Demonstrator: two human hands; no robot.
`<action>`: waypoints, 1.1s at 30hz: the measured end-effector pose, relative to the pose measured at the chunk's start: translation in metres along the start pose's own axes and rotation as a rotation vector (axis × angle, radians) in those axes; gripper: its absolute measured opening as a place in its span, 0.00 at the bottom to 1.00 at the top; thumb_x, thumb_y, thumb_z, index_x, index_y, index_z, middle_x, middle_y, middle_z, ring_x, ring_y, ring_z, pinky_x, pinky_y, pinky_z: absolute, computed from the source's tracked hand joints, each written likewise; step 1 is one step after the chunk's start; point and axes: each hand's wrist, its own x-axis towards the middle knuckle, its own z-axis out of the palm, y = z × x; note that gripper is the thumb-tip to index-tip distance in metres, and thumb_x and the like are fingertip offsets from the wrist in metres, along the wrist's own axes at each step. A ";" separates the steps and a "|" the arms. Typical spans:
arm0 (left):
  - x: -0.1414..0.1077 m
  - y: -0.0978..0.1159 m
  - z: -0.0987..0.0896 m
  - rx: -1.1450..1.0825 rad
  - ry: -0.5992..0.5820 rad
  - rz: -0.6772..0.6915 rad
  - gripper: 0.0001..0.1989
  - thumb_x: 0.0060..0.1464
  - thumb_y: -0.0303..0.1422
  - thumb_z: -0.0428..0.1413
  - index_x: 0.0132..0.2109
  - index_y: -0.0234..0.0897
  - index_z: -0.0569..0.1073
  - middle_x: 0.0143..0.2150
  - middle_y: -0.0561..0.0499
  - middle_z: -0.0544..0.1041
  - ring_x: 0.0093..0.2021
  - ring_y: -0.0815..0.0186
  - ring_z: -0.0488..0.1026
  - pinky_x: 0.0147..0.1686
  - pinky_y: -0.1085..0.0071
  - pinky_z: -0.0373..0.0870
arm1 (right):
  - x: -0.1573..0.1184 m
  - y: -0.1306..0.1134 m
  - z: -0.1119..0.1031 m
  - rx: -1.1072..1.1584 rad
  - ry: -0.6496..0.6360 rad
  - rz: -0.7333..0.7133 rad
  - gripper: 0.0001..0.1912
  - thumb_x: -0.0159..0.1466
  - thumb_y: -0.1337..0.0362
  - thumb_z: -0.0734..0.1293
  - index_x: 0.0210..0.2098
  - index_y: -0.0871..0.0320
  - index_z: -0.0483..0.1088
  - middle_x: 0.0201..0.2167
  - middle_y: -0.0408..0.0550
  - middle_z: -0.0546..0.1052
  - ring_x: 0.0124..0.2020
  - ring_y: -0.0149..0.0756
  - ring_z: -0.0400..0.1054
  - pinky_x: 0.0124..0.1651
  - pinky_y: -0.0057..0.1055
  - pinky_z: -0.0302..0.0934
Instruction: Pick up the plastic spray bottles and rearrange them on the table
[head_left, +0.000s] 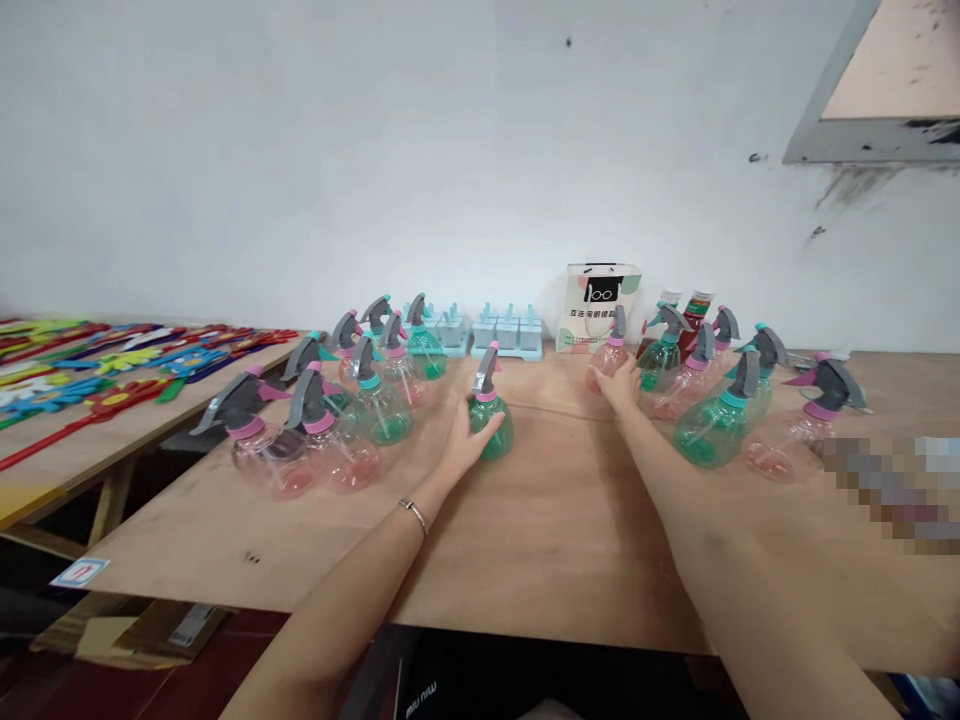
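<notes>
Head view shows me the left hand [466, 440] wrapped around a green spray bottle [491, 415]. Right hand [616, 385] cups a pink spray bottle [611, 352] on the wooden table [555, 520].

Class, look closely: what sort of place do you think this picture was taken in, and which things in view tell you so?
Probably a small workshop or packing room. Many identical spray bottles stand grouped on a bare plywood table, the left hand on a green bottle, and colourful flat toys lie in rows on a second table.

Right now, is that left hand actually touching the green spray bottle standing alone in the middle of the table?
Touching. The head view shows the left hand wrapped against the side of the green spray bottle, fingers overlapping its body with no gap.
</notes>
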 end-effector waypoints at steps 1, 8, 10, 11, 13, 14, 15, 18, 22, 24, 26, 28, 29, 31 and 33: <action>0.000 0.001 0.000 -0.010 0.003 0.011 0.26 0.52 0.43 0.62 0.54 0.40 0.65 0.52 0.44 0.75 0.55 0.55 0.73 0.58 0.57 0.66 | 0.007 -0.001 0.001 0.004 0.001 0.019 0.51 0.54 0.49 0.72 0.67 0.64 0.49 0.63 0.74 0.60 0.63 0.66 0.58 0.63 0.51 0.51; -0.002 0.005 0.000 -0.027 -0.026 0.049 0.25 0.53 0.41 0.62 0.54 0.40 0.65 0.54 0.43 0.75 0.58 0.55 0.72 0.59 0.59 0.67 | 0.028 0.008 0.006 0.023 0.051 0.005 0.49 0.57 0.54 0.72 0.68 0.69 0.46 0.63 0.76 0.59 0.63 0.64 0.59 0.63 0.49 0.54; -0.002 0.005 0.000 -0.013 -0.024 0.058 0.24 0.54 0.41 0.62 0.54 0.39 0.65 0.55 0.43 0.74 0.59 0.55 0.71 0.60 0.59 0.65 | 0.026 0.011 0.006 0.025 0.061 -0.004 0.48 0.58 0.55 0.72 0.67 0.71 0.46 0.63 0.76 0.59 0.64 0.62 0.59 0.63 0.48 0.53; -0.002 0.004 0.000 -0.008 -0.024 0.059 0.24 0.54 0.41 0.62 0.55 0.39 0.65 0.56 0.43 0.74 0.60 0.55 0.70 0.60 0.59 0.65 | 0.025 0.013 0.006 0.028 0.066 -0.007 0.49 0.57 0.55 0.72 0.67 0.72 0.46 0.62 0.77 0.60 0.64 0.62 0.58 0.64 0.47 0.53; -0.001 0.003 -0.001 -0.007 -0.026 0.051 0.25 0.54 0.41 0.62 0.55 0.40 0.65 0.56 0.43 0.73 0.60 0.55 0.70 0.61 0.59 0.64 | 0.018 0.013 0.005 0.042 0.100 -0.015 0.50 0.56 0.55 0.73 0.66 0.74 0.47 0.62 0.78 0.59 0.65 0.62 0.56 0.65 0.47 0.52; -0.001 0.003 0.000 -0.011 -0.025 0.043 0.26 0.54 0.41 0.62 0.56 0.40 0.65 0.56 0.43 0.73 0.60 0.55 0.70 0.61 0.59 0.64 | 0.013 0.011 0.005 0.055 0.134 -0.027 0.49 0.56 0.55 0.73 0.65 0.75 0.48 0.62 0.78 0.59 0.65 0.62 0.55 0.66 0.48 0.51; -0.001 0.002 0.000 -0.018 -0.023 0.036 0.26 0.53 0.41 0.62 0.56 0.40 0.65 0.56 0.43 0.73 0.60 0.55 0.70 0.60 0.59 0.64 | 0.007 0.009 0.004 0.076 0.176 -0.050 0.48 0.56 0.54 0.72 0.64 0.75 0.49 0.63 0.78 0.59 0.66 0.61 0.54 0.66 0.48 0.50; -0.002 0.001 0.003 -0.038 -0.018 0.033 0.27 0.53 0.42 0.62 0.56 0.40 0.64 0.57 0.43 0.73 0.60 0.55 0.70 0.61 0.58 0.64 | -0.022 -0.009 0.002 0.190 0.241 -0.221 0.38 0.61 0.51 0.66 0.62 0.69 0.54 0.62 0.72 0.60 0.66 0.55 0.54 0.68 0.50 0.49; -0.008 0.002 0.012 0.018 -0.017 0.066 0.32 0.52 0.43 0.63 0.59 0.39 0.61 0.58 0.40 0.71 0.61 0.52 0.69 0.61 0.55 0.64 | -0.078 -0.048 -0.001 0.435 -0.146 -0.629 0.37 0.61 0.43 0.65 0.62 0.57 0.56 0.61 0.62 0.64 0.64 0.51 0.59 0.66 0.51 0.53; -0.013 0.002 0.017 0.088 -0.020 0.125 0.36 0.50 0.43 0.64 0.61 0.38 0.60 0.61 0.38 0.69 0.63 0.50 0.67 0.63 0.52 0.62 | -0.107 -0.069 -0.004 0.523 -0.376 -0.755 0.45 0.55 0.41 0.71 0.64 0.54 0.55 0.64 0.60 0.62 0.66 0.52 0.57 0.68 0.51 0.52; -0.020 0.002 0.023 0.175 -0.037 0.172 0.38 0.49 0.42 0.64 0.63 0.38 0.60 0.62 0.36 0.68 0.64 0.48 0.65 0.63 0.49 0.60 | -0.131 -0.086 -0.005 0.581 -0.458 -0.765 0.48 0.53 0.43 0.73 0.65 0.53 0.53 0.67 0.60 0.60 0.68 0.53 0.55 0.70 0.52 0.49; -0.026 0.003 0.029 0.278 -0.061 0.182 0.39 0.48 0.43 0.65 0.63 0.36 0.60 0.61 0.34 0.68 0.64 0.44 0.65 0.62 0.46 0.60 | -0.147 -0.098 -0.007 0.635 -0.499 -0.713 0.47 0.54 0.46 0.73 0.66 0.53 0.52 0.65 0.60 0.63 0.67 0.52 0.57 0.69 0.52 0.51; -0.029 0.004 0.031 0.326 -0.074 0.184 0.40 0.47 0.44 0.66 0.63 0.35 0.61 0.60 0.33 0.68 0.63 0.43 0.65 0.61 0.44 0.60 | -0.152 -0.101 -0.007 0.666 -0.512 -0.669 0.45 0.56 0.47 0.73 0.65 0.53 0.53 0.63 0.60 0.66 0.65 0.50 0.61 0.67 0.51 0.54; -0.032 0.009 0.032 0.400 -0.108 0.214 0.43 0.44 0.48 0.67 0.62 0.34 0.62 0.59 0.32 0.70 0.61 0.40 0.66 0.60 0.43 0.59 | -0.154 -0.103 -0.008 0.732 -0.515 -0.571 0.38 0.58 0.49 0.71 0.63 0.51 0.55 0.58 0.56 0.71 0.58 0.46 0.67 0.63 0.48 0.59; -0.031 0.017 0.027 0.434 -0.137 0.289 0.42 0.43 0.51 0.67 0.61 0.36 0.65 0.57 0.33 0.71 0.59 0.41 0.68 0.60 0.44 0.59 | -0.150 -0.100 -0.008 0.784 -0.501 -0.494 0.30 0.60 0.51 0.69 0.59 0.50 0.60 0.53 0.52 0.74 0.52 0.42 0.71 0.61 0.46 0.61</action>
